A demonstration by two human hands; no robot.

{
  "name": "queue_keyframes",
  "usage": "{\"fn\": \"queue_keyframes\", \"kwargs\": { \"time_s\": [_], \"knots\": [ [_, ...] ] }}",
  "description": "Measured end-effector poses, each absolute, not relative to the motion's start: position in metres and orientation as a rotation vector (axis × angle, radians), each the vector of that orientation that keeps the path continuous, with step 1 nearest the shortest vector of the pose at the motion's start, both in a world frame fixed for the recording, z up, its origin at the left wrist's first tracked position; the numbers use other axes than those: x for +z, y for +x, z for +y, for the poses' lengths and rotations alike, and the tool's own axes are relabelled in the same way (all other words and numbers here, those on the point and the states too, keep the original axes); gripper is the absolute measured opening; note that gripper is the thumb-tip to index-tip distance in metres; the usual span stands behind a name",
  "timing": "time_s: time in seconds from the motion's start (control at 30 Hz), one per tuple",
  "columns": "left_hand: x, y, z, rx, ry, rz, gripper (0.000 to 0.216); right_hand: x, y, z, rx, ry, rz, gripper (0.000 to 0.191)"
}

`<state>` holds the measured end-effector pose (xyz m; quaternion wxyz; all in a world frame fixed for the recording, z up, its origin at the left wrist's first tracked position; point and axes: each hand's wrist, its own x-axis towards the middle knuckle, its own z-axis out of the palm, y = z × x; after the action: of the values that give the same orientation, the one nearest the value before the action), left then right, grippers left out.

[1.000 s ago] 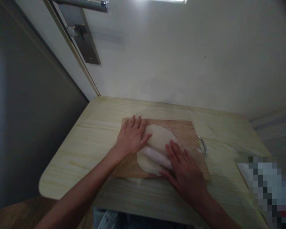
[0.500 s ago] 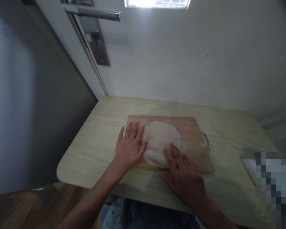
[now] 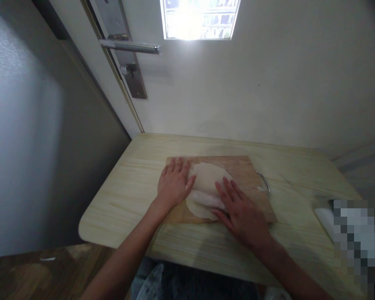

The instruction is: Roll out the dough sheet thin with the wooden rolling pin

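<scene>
A flat round of pale dough (image 3: 206,179) lies on a wooden cutting board (image 3: 243,171) on the light wooden table (image 3: 128,191). A white rolling pin (image 3: 206,198) lies across the dough's near part. My left hand (image 3: 174,183) rests flat with fingers stretched out on the pin's left end and the dough's left edge. My right hand (image 3: 240,210) lies flat, fingers spread, on the pin's right part. Most of the pin is hidden under my hands.
The board has a metal handle (image 3: 265,183) on its right side. A white object (image 3: 325,216) lies at the table's right edge beside a blurred patch. A door with a lever handle (image 3: 129,46) stands behind the table on the left. The wall is right behind.
Both hands and the rolling pin rolled back toward me over the dough, then forward again a little. The camera tilted up, so more of the door and window shows.
</scene>
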<state>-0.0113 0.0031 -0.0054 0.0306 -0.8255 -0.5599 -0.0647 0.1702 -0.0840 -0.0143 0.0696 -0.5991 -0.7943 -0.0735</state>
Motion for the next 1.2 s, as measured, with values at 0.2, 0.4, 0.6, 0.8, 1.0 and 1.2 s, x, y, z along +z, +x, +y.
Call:
{"fn": "queue_keyframes", "kwargs": {
  "time_s": [0.2, 0.4, 0.6, 0.8, 1.0, 1.2],
  "knots": [
    [-0.001, 0.001, 0.028, -0.199, -2.558, -1.795, 0.052, -0.009, 0.180, -0.058, -0.152, -1.828, -2.381, 0.059],
    [0.001, 0.007, 0.043, -0.161, -2.591, -1.838, 0.052, -0.006, 0.189, -0.040, 0.041, -1.824, -2.358, 0.061],
    [0.000, 0.006, 0.044, -0.073, -2.643, -1.795, 0.050, -0.007, 0.194, -0.032, 0.198, -1.826, -2.273, 0.061],
    [0.003, 0.003, 0.035, -0.033, -2.643, -1.696, 0.051, -0.006, 0.183, -0.048, -0.050, -1.890, -2.378, 0.066],
    [0.000, -0.005, 0.018, -0.053, -2.631, -1.636, 0.051, -0.009, 0.174, -0.066, -0.177, -1.843, -2.398, 0.070],
    [-0.003, -0.014, -0.005, -0.080, -2.597, -1.674, 0.049, -0.013, 0.164, -0.087, -0.225, -1.829, -2.375, 0.066]
  ]
}}
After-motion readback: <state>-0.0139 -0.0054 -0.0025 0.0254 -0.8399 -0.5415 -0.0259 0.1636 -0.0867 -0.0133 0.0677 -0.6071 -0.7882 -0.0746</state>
